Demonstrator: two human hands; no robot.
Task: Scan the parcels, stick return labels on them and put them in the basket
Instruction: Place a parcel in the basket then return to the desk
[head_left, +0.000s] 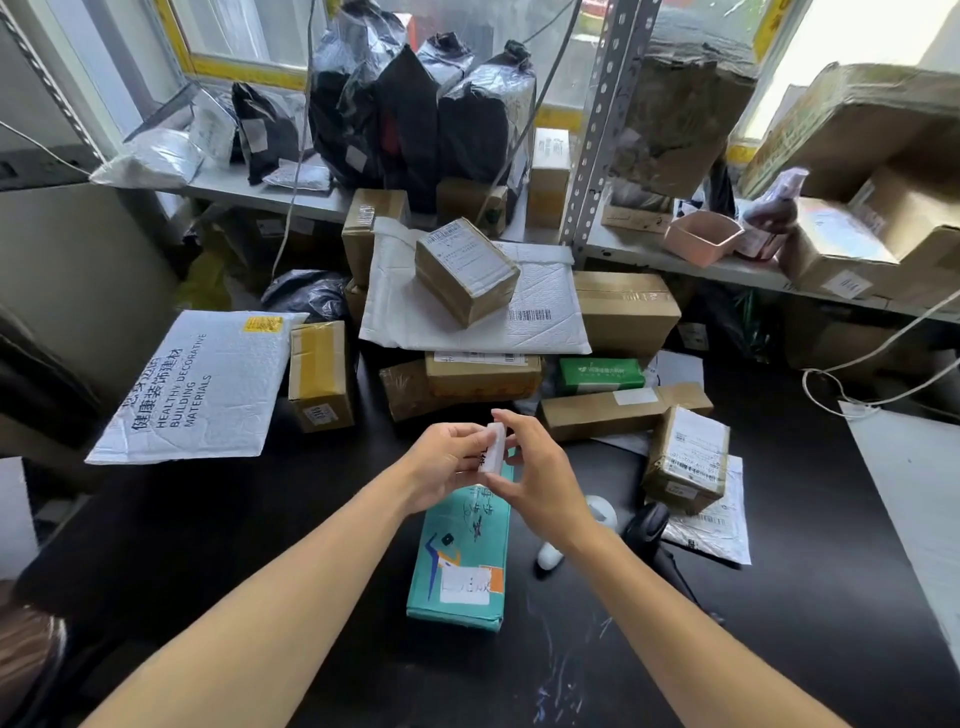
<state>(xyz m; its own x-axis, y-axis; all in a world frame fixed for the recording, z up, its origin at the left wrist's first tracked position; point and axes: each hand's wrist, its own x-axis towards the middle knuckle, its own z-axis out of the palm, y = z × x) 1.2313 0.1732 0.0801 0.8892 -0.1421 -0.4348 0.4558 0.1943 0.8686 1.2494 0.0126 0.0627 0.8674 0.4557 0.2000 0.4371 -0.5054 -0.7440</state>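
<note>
A teal parcel with a white address label lies on the black table right in front of me. Above its far end, both hands meet around a small white label strip. My left hand pinches the strip from the left. My right hand holds it from the right with curled fingers. A black handheld scanner lies on the table to the right of the parcel. No basket is in view.
Several brown boxes, a white padded mailer and a green packet are piled behind the hands. A large white mailer lies at left. Small white objects sit near the scanner. Shelves with black bags stand behind.
</note>
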